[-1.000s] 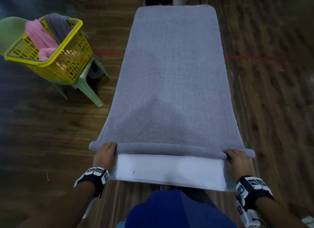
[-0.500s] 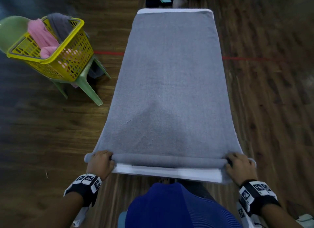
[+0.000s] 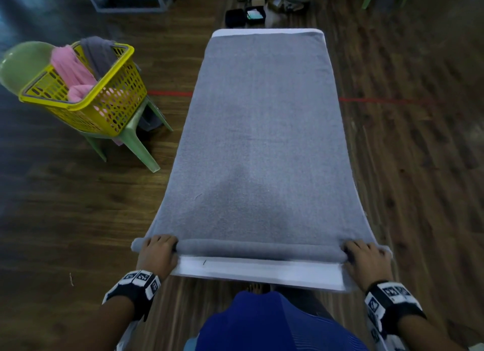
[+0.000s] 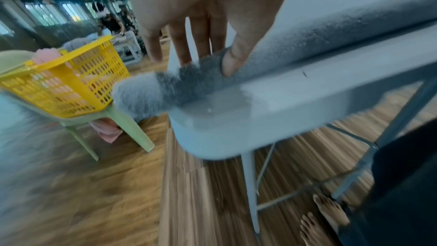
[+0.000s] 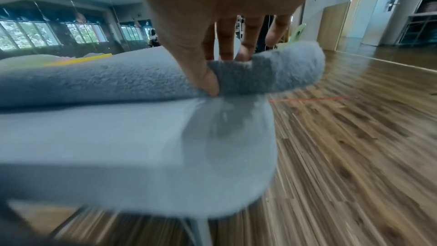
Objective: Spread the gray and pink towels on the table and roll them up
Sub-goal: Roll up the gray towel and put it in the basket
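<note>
A gray towel (image 3: 262, 141) lies spread along the white table (image 3: 262, 272), and its near end is turned into a thin roll (image 3: 262, 248) across the table's width. My left hand (image 3: 161, 246) grips the roll's left end, which sticks out past the table corner. In the left wrist view its thumb (image 4: 230, 63) presses into the roll's near side, fingers over the top. My right hand (image 3: 362, 251) grips the right end the same way, thumb (image 5: 208, 79) at the roll's underside. A pink towel (image 3: 69, 67) hangs in a yellow basket (image 3: 104, 109).
The basket stands on a green plastic chair (image 3: 136, 143) left of the table and also holds a second gray towel (image 3: 98, 53). Dark boxes (image 3: 246, 16) lie on the wooden floor beyond the table's far end. A red line (image 3: 379, 100) crosses the floor.
Both hands and the roll have come closer to the table's near edge. The towel's far end has slid toward me, baring a white strip of table there.
</note>
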Demonstrator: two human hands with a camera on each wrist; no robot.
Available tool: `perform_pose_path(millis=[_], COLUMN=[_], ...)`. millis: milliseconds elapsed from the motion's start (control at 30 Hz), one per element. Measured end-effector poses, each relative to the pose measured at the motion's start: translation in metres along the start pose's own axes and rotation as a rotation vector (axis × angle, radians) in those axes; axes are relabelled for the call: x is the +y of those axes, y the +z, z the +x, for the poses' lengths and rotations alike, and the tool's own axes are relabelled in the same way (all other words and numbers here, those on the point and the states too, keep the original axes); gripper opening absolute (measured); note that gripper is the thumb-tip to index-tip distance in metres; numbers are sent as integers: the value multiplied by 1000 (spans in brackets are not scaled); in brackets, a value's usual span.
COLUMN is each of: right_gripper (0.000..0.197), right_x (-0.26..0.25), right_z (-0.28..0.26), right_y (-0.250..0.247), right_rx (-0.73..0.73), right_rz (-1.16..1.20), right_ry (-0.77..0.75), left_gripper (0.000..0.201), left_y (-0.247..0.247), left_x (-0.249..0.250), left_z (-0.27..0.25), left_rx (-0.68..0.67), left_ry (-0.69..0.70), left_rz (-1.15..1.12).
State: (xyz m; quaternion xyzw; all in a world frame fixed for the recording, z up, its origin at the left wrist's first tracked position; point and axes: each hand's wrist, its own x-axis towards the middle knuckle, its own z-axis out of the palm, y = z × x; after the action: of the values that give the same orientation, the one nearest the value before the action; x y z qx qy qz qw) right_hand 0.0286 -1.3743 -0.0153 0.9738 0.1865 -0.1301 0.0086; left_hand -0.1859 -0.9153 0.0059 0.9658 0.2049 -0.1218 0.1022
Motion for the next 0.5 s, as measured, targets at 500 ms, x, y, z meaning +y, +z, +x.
perform_pose_path(millis=[500], right_gripper=[54], right_x=[-1], right_z=[16], right_y=[9], right_rx=[89], right_rz=[188], right_ry=[-64], left_gripper=[42], left_y=[7], left_x=[-1], left_z=[19], left_rx=[-22], left_ry=[37], left_rz=[-67])
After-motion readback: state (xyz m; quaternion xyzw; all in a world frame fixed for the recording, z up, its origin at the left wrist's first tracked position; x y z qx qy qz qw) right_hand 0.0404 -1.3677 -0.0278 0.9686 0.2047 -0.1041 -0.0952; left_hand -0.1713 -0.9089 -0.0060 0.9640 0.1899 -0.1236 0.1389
